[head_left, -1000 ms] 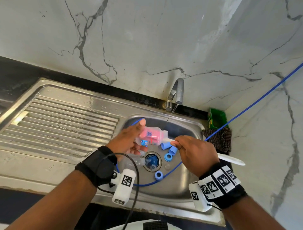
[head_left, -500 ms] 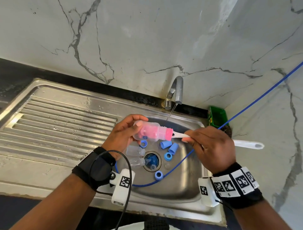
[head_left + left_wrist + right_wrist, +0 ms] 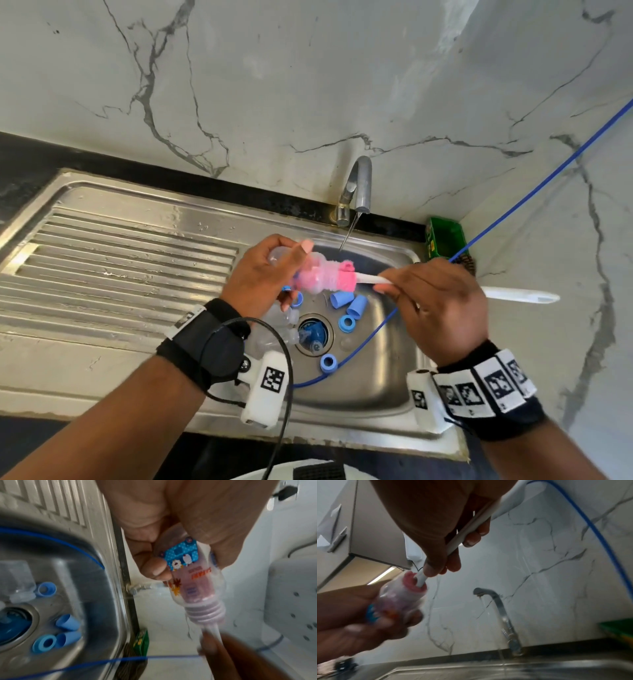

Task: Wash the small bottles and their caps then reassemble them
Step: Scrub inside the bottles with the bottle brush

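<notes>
A steel sink (image 3: 394,394) sits at the right end of a ribbed drainboard (image 3: 120,267), with a tap (image 3: 359,185) at its back edge running a thin stream into the basin. On the basin floor, blue caps (image 3: 342,298) lie scattered around the drain (image 3: 313,335), and clear bottles (image 3: 281,317) lie at the drain's left side, partly hidden under the left hand (image 3: 260,277). A blue cord (image 3: 363,346) crosses the basin and climbs past the right back corner, where a green box (image 3: 443,238) stands against the wall. Above the basin, the left hand grips a small clear bottle (image 3: 308,274) on its side, fingers curled round its body. The right hand (image 3: 435,301) clasps the white handle of a brush (image 3: 513,294), whose pink head fills the bottle and bulges from its mouth.
</notes>
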